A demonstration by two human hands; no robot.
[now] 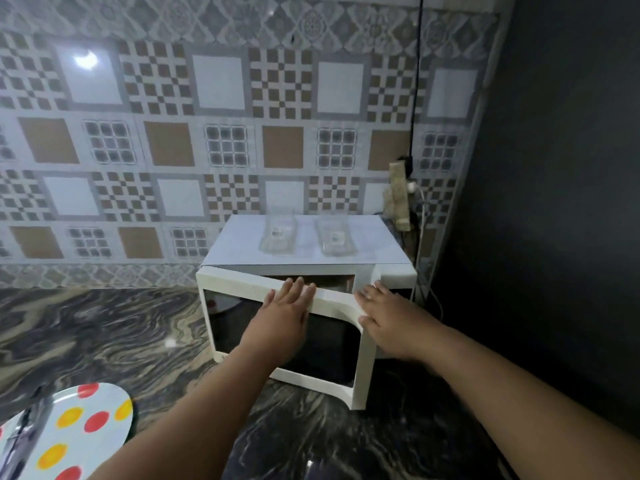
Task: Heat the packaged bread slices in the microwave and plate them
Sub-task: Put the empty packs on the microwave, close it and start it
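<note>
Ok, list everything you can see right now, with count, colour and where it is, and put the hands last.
microwave: one, white, on the counter against the tiled wall, right of centre
microwave door: one, white frame with dark window, hinged on the left, partly open
clear packages: two, transparent, lying side by side on top of the microwave; contents too blurred to tell
plate: one, white with red and yellow dots, near left corner of the counter
counter: one, dark swirled marble pattern
power strip: one, beige, upright behind the microwave on the right
cable: one, black, running down the wall
left hand: fingers straight, flat on the door's top edge
right hand: fingers straight, on the door's free edge
</note>
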